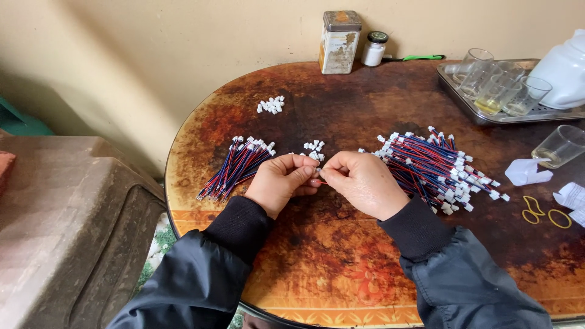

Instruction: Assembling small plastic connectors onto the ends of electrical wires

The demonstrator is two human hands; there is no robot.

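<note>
both hands, left hand (281,181) and right hand (364,181), pinched shut on one thin red wire (321,178) over the surface (341,256), between two wire bundles.

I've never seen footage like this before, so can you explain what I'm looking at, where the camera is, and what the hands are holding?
There is one picture, taken from a camera worn on a person's head, looking down at their own two bare hands over a round, rust-brown table. The left hand and right hand meet in the middle, pinching a thin red wire with a small white end between the fingers.

To the left lies a small bundle of red and blue wires; to the right, a larger pile. Loose white connectors sit further back. Behind them stand a worn tin and a small jar. On the right, a metal tray holds glasses.
</note>
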